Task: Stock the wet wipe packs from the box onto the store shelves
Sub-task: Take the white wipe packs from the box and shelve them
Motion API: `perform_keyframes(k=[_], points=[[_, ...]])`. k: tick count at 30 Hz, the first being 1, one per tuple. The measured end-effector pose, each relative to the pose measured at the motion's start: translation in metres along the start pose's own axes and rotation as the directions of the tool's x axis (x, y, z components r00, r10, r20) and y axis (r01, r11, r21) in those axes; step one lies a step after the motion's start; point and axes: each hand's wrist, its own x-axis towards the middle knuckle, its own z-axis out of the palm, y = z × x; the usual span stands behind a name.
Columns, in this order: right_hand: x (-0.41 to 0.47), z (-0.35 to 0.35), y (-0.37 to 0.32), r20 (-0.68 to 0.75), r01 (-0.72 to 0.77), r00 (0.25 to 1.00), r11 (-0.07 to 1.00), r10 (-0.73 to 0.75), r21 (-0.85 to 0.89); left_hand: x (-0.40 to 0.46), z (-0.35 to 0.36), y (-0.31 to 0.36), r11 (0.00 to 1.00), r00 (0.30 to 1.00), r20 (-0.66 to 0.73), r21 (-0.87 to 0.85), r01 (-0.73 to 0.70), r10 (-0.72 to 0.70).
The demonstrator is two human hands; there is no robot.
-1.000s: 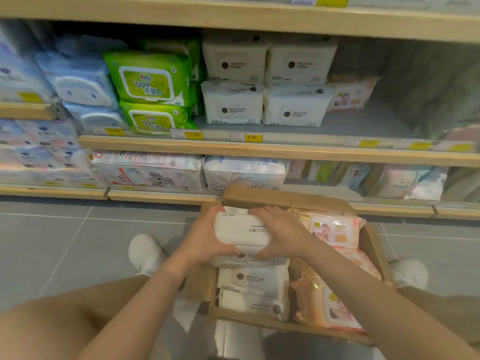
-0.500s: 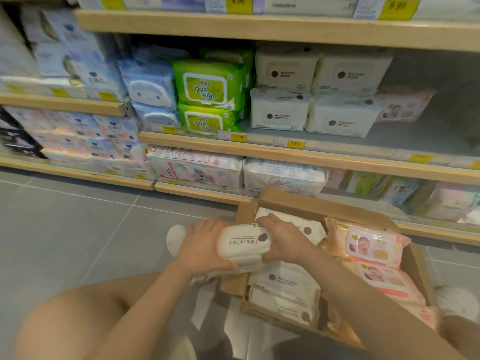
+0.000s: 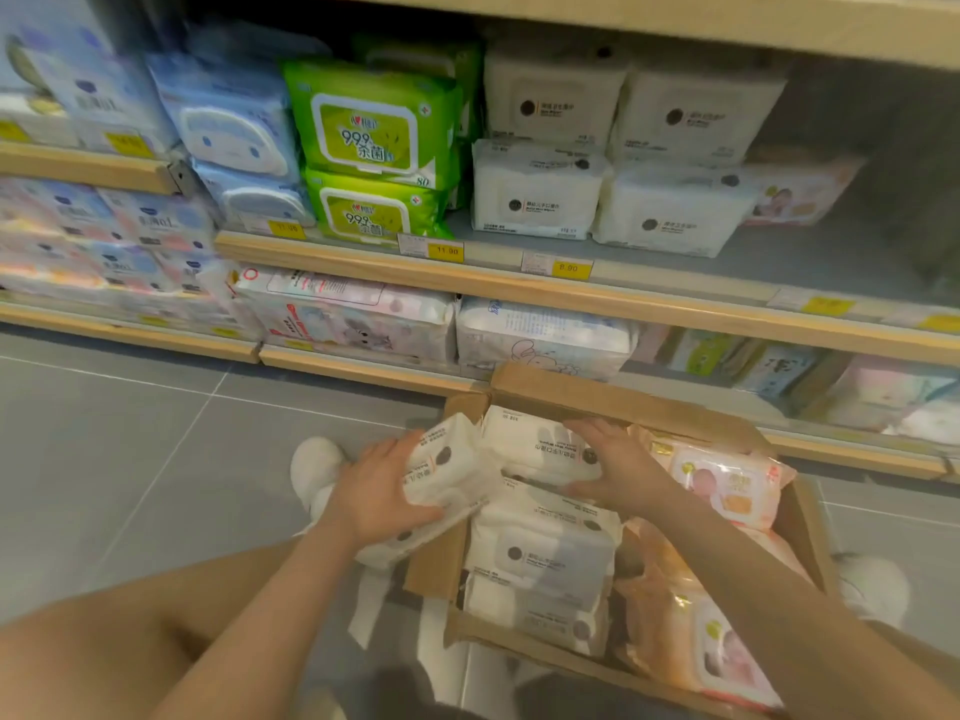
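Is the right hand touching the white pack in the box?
Touching. The head view shows the right hand pressed flat on the white pack, fingers overlapping its end.

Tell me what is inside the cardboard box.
The cardboard box holds white wipe packs on the left and pink-orange packs on the right. Lower layers and the bottom are covered.

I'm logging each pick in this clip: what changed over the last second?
The left hand carried white packs left, out past the box wall. The right hand, earlier sharing that grip, now rests on another white pack inside. Pink packs and shelf stock are unchanged.
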Motion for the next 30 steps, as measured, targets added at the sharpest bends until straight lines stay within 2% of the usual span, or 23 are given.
perform_keyframes(k=[3,8,10,13,15,21,25,30], points=[[0.014,0.003,-0.003,-0.005,0.010,1.000,0.994,-0.010,-0.111,0.006,-0.006,-0.008,0.997,0.997,0.021,-0.002,0.074,-0.074],[0.042,0.032,-0.009,0.089,-0.015,0.995,0.968,0.038,-0.252,0.014,0.002,-0.013,0.991,0.998,-0.024,-0.119,0.059,-0.062],[0.053,0.044,-0.008,0.052,-0.065,0.995,0.957,0.083,-0.284,0.017,0.005,-0.016,0.988,0.998,-0.025,-0.143,0.056,-0.060],[0.064,0.046,-0.006,-0.034,-0.078,0.997,0.922,0.070,-0.380,0.019,0.006,-0.018,0.987,0.998,-0.011,-0.150,0.065,-0.067],[0.070,0.041,-0.008,-0.020,-0.064,0.998,0.914,0.061,-0.402,0.018,0.005,-0.016,0.984,0.997,0.001,-0.159,0.082,-0.083],[0.059,-0.009,-0.009,0.088,-0.138,0.983,0.961,0.163,-0.240,0.014,-0.010,-0.003,0.992,0.997,-0.010,-0.100,0.073,-0.074],[0.037,-0.070,-0.015,0.055,-0.188,0.980,0.978,0.193,-0.092,0.016,-0.039,0.008,0.997,0.998,-0.007,-0.039,0.062,-0.062],[0.013,-0.128,-0.021,-0.057,-0.182,0.981,0.983,0.183,0.036,0.018,-0.096,0.021,0.996,0.989,-0.129,-0.043,-0.075,0.069]])
